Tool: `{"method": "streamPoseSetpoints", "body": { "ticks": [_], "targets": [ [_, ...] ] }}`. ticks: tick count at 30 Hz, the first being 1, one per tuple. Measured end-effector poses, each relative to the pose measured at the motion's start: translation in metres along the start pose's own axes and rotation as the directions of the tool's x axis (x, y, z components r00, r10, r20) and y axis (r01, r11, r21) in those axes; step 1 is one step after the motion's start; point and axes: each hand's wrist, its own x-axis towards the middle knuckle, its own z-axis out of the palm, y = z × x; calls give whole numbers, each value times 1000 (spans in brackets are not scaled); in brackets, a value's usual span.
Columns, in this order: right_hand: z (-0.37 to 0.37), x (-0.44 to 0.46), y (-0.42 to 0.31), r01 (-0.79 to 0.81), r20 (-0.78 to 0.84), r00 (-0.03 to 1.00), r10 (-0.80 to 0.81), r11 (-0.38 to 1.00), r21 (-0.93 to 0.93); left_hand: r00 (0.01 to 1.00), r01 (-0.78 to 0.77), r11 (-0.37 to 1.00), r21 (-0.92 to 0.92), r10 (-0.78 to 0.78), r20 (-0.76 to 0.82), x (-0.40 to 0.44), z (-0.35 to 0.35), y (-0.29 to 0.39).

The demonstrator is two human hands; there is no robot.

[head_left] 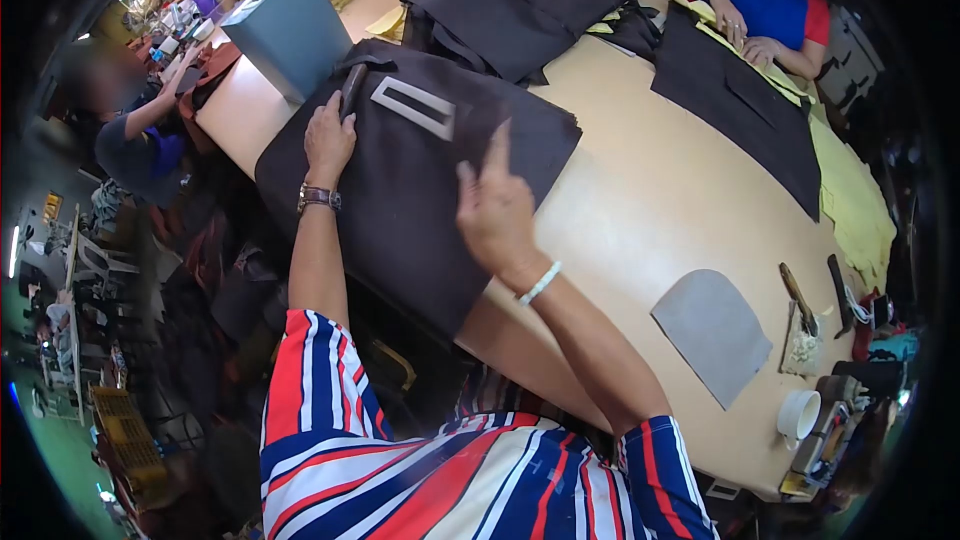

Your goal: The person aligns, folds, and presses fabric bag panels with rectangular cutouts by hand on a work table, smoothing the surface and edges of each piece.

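A large dark brown leather sheet [420,200] lies over the near edge of the table and hangs down toward me. My left hand [330,140] rests on its left part, fingers closed around a dark stick-like tool [352,90]; its exact kind is unclear. A light grey rectangular frame with a long slot [412,106] lies on the leather between my hands. Above the leather's right part is my right hand [498,215], slightly blurred, index finger and thumb stretched apart, with nothing visible in it.
A blue-grey metal box [288,30] stands at the table's left. Dark and yellow leather sheets [510,10] pile up behind. A grey template [712,335], brush [795,295] and white cup [798,414] sit to the right. Co-workers are at far left and far right [770,0].
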Motion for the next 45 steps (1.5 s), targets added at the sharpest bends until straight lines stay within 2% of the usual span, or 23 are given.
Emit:
{"method": "streamPoseSetpoints", "body": {
  "ticks": [2,4,6,8,9,11,12,13,15,17,20,21,23,25,27,29,31,32,33,38,41,42,45],
  "targets": [
    [13,-11,-21,188,-69,982,-178,969,162,1000,7,999,-35,-7,-5,6,-3,-5],
    [-2,-21,-46,157,-53,988,-148,919,361,999,19,998,-60,-21,-35,8,-8,-4],
    [-16,-18,-38,265,-238,950,-203,927,264,998,57,995,-84,-59,-14,5,-22,2],
    [-37,-18,-25,233,-305,946,-110,884,405,998,58,993,-102,-60,-22,1,-28,4],
    [-49,-21,-16,145,-255,967,11,798,584,998,43,994,-105,-47,-37,-1,-30,4],
    [-74,-32,11,-85,-241,939,244,847,525,998,17,994,-109,-24,-64,-5,-30,6],
    [-82,-41,30,-114,-277,925,261,885,452,986,-78,991,-107,61,-155,-5,-17,-4],
    [-92,-50,46,-144,-315,909,272,915,376,987,-70,994,-87,56,-149,-5,-17,-2],
    [-116,-71,63,-186,-325,894,308,916,354,991,-56,998,-41,50,-127,-9,-15,4],
    [-140,-94,68,-244,-289,867,406,852,463,995,-40,999,22,42,-95,-12,-12,4],
    [-175,-130,78,-270,-366,828,424,874,404,993,-85,975,207,99,-58,-11,-6,-2],
    [-190,-145,86,-319,-390,817,425,896,308,998,-53,938,342,58,-5,-13,-19,14],
    [-215,-177,102,-426,-436,790,431,898,114,971,-140,905,402,204,-121,-12,-30,35],
    [-238,-198,104,-461,-462,784,415,887,14,879,-285,893,350,389,-276,-26,-37,72],
    [-257,-222,114,-533,-504,765,401,834,-145,790,-532,834,145,551,-269,-67,-54,141],
    [-270,-236,108,-546,-524,757,390,819,-178,794,-608,783,-133,597,-115,-121,-52,199],
    [-283,-251,110,-587,-552,731,401,783,-207,726,-670,713,-204,687,15,-164,-32,227],
    [-287,-262,117,-583,-589,751,300,719,-377,729,-623,745,-239,663,169,-182,-26,238],
    [-291,-266,111,-639,-625,699,348,697,-326,718,-621,742,-252,668,196,-197,-9,238],
    [-283,-291,95,-776,-717,409,564,628,52,836,-536,825,-182,549,26,-231,20,239],
    [-265,-291,88,-739,-737,321,595,644,197,842,-435,790,-433,527,116,-232,17,246],
    [-266,-294,94,-732,-762,321,562,658,177,826,-494,729,-473,564,6,-229,19,254],
    [-270,-291,116,-720,-823,324,466,686,106,767,-51,726,-685,467,439,-220,10,280]
  ]
}}
